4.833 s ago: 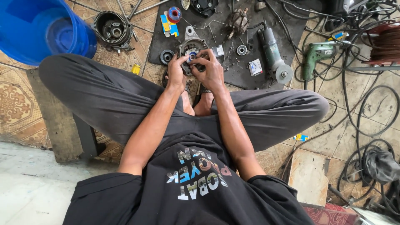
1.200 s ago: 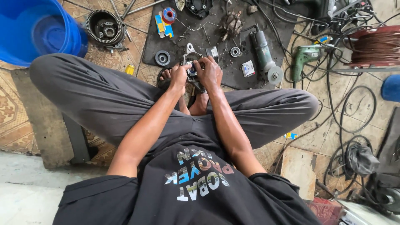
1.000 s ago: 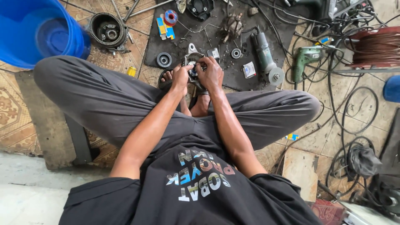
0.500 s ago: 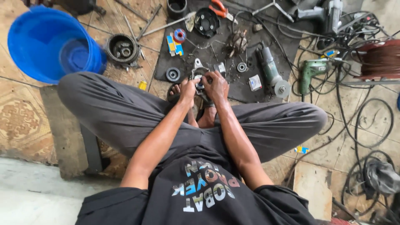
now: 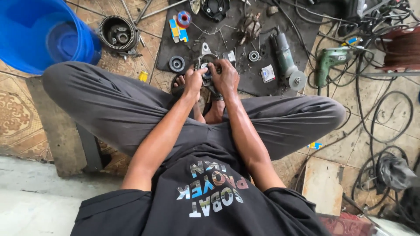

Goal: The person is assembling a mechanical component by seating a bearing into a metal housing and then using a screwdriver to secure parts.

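I sit on a low stool with my knees wide in grey trousers. Both hands meet low between my feet over a round grey metal motor housing (image 5: 205, 59) that rests on a dark mat (image 5: 245, 83). My left hand (image 5: 193, 81) grips its left side. On its right side and top, my right hand (image 5: 225, 77) is closed, fingers curled over the rim. Most of the housing is hidden under my fingers.
A blue tub (image 5: 43, 32) stands at the far left beside a round stator ring (image 5: 116, 33). On the mat lie a bearing (image 5: 177, 64), an armature (image 5: 250, 27) and an angle grinder (image 5: 285, 57). A green drill (image 5: 332, 59), a copper wire spool (image 5: 404, 48) and tangled cables crowd the right.
My hands stay clamped on the housing in the same grip. My head has shifted, so the tub and stator ring slide further into view at the left.
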